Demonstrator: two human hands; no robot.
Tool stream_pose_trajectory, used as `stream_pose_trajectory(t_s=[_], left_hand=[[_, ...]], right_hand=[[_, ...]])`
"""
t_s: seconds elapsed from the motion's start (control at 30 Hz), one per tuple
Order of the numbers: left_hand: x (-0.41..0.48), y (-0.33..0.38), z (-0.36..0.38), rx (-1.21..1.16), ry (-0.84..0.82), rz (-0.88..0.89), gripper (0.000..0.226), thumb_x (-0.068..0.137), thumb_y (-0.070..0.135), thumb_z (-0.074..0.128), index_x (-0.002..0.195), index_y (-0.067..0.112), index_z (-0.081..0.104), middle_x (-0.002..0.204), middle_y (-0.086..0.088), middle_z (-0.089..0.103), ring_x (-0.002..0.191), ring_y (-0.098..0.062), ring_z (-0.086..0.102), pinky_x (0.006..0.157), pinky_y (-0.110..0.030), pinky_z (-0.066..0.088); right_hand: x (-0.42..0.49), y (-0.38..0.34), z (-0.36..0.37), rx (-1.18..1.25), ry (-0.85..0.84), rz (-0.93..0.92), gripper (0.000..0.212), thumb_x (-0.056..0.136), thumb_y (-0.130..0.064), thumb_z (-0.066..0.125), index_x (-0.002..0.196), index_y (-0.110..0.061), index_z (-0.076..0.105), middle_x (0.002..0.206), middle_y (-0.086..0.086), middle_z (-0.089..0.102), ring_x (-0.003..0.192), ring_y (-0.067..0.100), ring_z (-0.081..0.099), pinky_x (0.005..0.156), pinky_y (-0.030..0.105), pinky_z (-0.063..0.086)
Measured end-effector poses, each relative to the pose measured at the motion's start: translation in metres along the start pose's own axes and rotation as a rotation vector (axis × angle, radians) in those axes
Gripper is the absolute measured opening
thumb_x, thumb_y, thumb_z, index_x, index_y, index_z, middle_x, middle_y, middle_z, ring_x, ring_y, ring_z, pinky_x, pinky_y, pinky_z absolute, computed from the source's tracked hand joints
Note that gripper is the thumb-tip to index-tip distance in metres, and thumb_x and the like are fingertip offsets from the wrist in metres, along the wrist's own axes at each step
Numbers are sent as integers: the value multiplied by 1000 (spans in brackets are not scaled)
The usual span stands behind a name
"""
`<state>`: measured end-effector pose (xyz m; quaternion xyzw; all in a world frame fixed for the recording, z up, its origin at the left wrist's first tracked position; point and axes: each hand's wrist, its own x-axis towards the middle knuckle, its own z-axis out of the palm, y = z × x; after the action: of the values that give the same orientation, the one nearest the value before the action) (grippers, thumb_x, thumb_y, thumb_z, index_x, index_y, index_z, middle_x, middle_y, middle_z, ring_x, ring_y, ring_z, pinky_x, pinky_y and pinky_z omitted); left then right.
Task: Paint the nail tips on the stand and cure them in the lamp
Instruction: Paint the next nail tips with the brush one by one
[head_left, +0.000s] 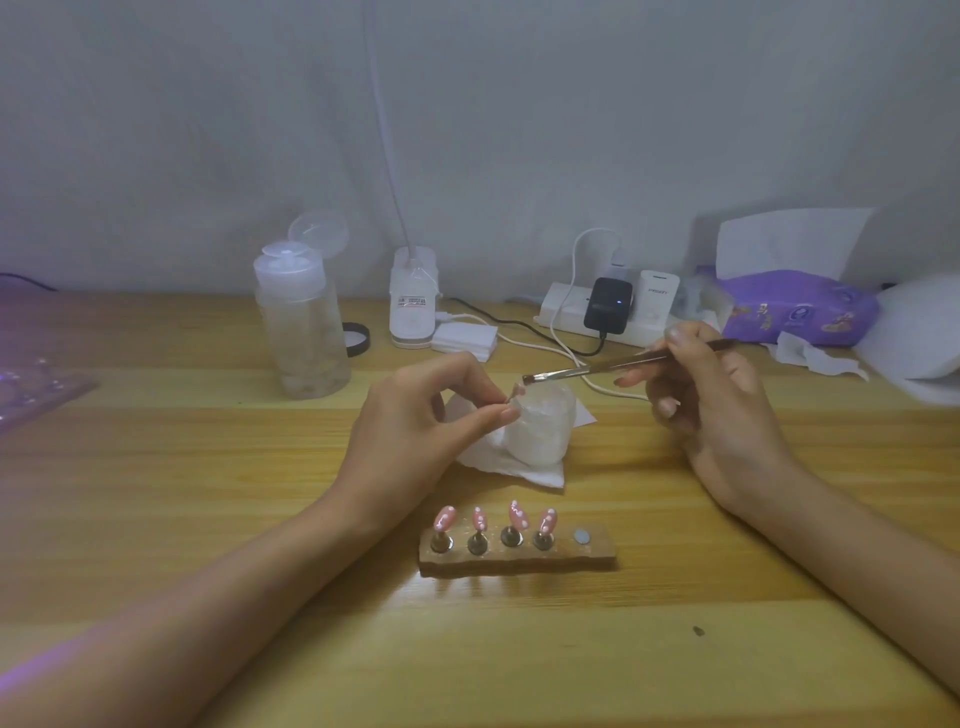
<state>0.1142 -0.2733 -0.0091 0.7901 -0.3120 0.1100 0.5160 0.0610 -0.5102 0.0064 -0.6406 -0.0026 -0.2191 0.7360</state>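
Wooden bench (182, 457) beneath us: our left hand (415, 421) pinches a nail tip (515, 391) between narrowed fingers (506, 414); our right hand (722, 415) grips the brush (597, 368), long axis pointing left, bristles just right of that tip.

Bare forearms (234, 587), left hand (415, 415) and right hand (722, 415), fingers (457, 371) with longish nails.

Four nail tips (444, 518) on one stand (592, 560), one brush (582, 370), one jar (540, 428).
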Motion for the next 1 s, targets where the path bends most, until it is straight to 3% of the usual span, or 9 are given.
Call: stream_pose_trajectory(t_s=[0.23,0.4,0.53,0.87,1.0], left_hand=[[1,0,0,-4,-3,15,13,82,34,78,75,32,68,83,20,70,60,-5,45,60,-24,41],[1,-2,0,-11,-2,10,14,83,31,80,75,29,69,83,20,70,59,-6,42,60,-27,41],[1,-1,1,-16,-2,23,14,82,30,80,74,28,69,82,20,70,58,-5,42,58,-21,39],[1,-1,0,-2,-6,34,12,83,31,79,76,28,69,82,20,69,59,-5,43,59,-20,39],[1,-1,0,-7,2,20,14,83,32,79,75,29,68,82,20,69,58,-6,40,59,-28,40]], right_hand=[[0,1,-1,-25,36,15,24,101,-25,49,79,-19,54,73,8,74,44,7,44,39,13,30],[0,2,2,-84,12,20,25,101,-24,49,78,-18,54,75,10,75,44,8,42,40,13,31],[0,0,1,-37,21,-5,25,103,-23,47,79,-18,53,72,7,74,43,6,42,39,12,30],[0,1,2,-35,-4,-21,26,101,-26,49,76,-21,55,74,8,75,43,7,41,39,12,30],[1,2,1,-79,23,6,25,102,-21,48,78,-17,54,74,10,75,43,7,38,42,13,33]])
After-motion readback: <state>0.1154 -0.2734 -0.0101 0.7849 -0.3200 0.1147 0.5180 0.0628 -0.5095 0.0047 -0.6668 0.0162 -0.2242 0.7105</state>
